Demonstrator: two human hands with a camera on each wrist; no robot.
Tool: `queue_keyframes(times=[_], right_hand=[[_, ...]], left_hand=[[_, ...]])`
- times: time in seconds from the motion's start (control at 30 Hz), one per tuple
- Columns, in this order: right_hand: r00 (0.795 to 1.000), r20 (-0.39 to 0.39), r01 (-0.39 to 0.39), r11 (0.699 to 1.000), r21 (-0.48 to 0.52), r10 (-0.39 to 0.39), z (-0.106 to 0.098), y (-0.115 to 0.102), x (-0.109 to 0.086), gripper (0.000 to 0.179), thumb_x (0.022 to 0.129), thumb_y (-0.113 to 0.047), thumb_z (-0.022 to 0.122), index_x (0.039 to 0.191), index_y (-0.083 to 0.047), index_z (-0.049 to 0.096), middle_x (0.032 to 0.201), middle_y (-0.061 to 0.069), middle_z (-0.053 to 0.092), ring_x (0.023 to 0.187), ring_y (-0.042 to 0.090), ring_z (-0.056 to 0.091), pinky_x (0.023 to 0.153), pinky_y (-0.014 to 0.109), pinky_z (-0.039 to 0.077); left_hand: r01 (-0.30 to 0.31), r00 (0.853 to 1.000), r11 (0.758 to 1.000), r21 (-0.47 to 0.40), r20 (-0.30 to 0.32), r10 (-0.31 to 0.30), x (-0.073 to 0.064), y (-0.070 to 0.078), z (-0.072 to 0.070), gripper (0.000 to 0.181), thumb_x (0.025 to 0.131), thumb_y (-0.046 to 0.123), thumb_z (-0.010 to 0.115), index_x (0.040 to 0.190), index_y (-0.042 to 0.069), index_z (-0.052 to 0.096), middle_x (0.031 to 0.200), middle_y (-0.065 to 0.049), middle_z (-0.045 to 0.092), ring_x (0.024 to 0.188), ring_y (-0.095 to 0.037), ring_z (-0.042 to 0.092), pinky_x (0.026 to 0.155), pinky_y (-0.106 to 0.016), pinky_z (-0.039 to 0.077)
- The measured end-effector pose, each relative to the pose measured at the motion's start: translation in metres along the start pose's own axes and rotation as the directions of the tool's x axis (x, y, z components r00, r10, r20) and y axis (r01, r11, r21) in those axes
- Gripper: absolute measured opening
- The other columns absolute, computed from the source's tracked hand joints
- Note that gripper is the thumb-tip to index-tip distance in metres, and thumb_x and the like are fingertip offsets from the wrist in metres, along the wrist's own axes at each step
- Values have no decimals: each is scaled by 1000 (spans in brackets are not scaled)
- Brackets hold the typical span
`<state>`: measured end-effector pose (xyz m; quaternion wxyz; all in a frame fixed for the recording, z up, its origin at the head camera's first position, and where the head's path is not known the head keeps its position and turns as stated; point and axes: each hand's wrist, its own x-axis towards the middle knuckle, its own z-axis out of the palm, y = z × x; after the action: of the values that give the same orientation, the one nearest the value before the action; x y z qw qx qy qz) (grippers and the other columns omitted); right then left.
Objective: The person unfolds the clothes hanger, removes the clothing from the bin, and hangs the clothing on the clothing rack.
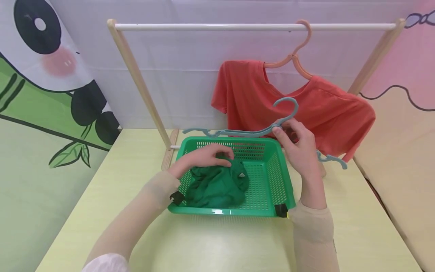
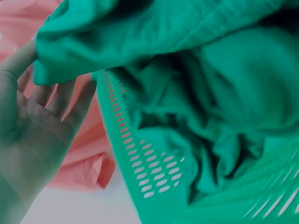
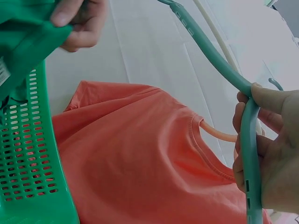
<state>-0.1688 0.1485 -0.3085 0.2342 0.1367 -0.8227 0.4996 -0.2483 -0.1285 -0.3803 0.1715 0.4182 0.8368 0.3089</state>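
Note:
In the head view, a crumpled green garment [image 1: 219, 189] lies in the left part of a green plastic basket [image 1: 289, 177]. My left hand [image 1: 212, 155] reaches over the basket's left side and pinches the garment's upper edge. That edge is lifted between thumb and fingers in the right wrist view, near a white label [image 3: 3, 72]. My right hand [image 1: 301, 147] grips a blue-green clothes hanger [image 1: 244, 133] at its middle, just below the hook. One hanger arm stretches left above the basket's back rim; the other passes behind my wrist to the lower right.
A wooden rack with a white rail [image 1: 204, 27] stands behind the basket. From the rail, an orange hanger [image 1: 302, 68] carries a red T-shirt [image 1: 251, 94] behind my right hand. Black clips [image 1: 281, 210] sit at the basket's front corners. Underneath is a pale table [image 1: 217, 249].

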Motion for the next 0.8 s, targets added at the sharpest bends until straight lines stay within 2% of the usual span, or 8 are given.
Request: queue_keyframes(times=[0.13, 0.23, 0.3, 0.4, 0.5, 0.57, 0.7, 0.8], right_hand=[[1000, -22, -7, 1000, 27, 7, -2, 1, 0, 17, 95, -20, 67, 107, -8, 69, 84, -21, 59, 76, 6, 55, 69, 20, 45], [1000, -16, -8, 999, 31, 8, -2, 1, -1, 19, 95, -21, 67, 108, -8, 68, 85, -22, 59, 77, 6, 56, 69, 19, 45], [1000, -9, -12, 1000, 24, 12, -2, 1, -2, 19, 95, -22, 67, 108, -8, 68, 85, -21, 59, 77, 6, 55, 69, 20, 45], [1000, -5, -19, 1000, 19, 19, -3, 1, -3, 18, 94, -21, 67, 107, -8, 68, 84, -20, 58, 77, 7, 54, 70, 22, 44], [1000, -10, -22, 999, 23, 23, -3, 1, -3, 18, 94, -20, 68, 107, -7, 68, 84, -19, 58, 77, 7, 54, 70, 22, 44], [1000, -12, -22, 999, 27, 22, -3, 1, -4, 18, 94, -20, 68, 107, -7, 68, 85, -20, 59, 78, 7, 55, 71, 22, 45], [1000, -3, -22, 999, 34, 22, -4, 0, -4, 19, 94, -20, 68, 108, -8, 68, 86, -20, 59, 79, 7, 56, 71, 21, 46], [1000, -4, -20, 999, 31, 20, -4, 0, -4, 20, 94, -21, 68, 109, -9, 68, 86, -21, 60, 79, 7, 57, 71, 21, 46]], left_hand=[[58, 994, 998, -24, -89, -60, -10, 1, -15, 8, 96, 22, 65, 101, 17, 68, 99, 3, 67, 90, -12, 58, 86, -29, 50], [104, 987, 992, -66, -117, -111, -18, -1, -23, 12, 96, 19, 66, 104, 11, 69, 95, -1, 69, 86, -13, 60, 84, -29, 50], [132, 985, 985, -112, -99, -143, -23, -3, -28, 19, 94, 18, 68, 111, 9, 67, 98, -2, 69, 90, -13, 63, 88, -29, 51], [165, 984, 970, -178, -31, -174, -31, -4, -32, 35, 91, 14, 70, 124, 9, 61, 108, -5, 69, 99, -18, 66, 93, -33, 52], [204, 978, 964, -170, 0, -207, -36, -5, -34, 44, 89, 7, 69, 131, 9, 56, 122, -9, 66, 115, -25, 64, 100, -40, 52], [245, 967, 964, -105, -37, -250, -37, -4, -33, 43, 88, 4, 68, 129, 6, 57, 125, -14, 66, 117, -29, 65, 100, -43, 53], [337, 926, 940, 44, -198, -322, -37, -2, -32, 30, 86, 6, 72, 115, 2, 65, 117, -18, 71, 109, -32, 68, 95, -44, 55], [351, 903, 936, 27, -275, -331, -38, -1, -34, 22, 89, 9, 72, 109, 1, 67, 110, -18, 71, 92, -31, 71, 84, -45, 58]])
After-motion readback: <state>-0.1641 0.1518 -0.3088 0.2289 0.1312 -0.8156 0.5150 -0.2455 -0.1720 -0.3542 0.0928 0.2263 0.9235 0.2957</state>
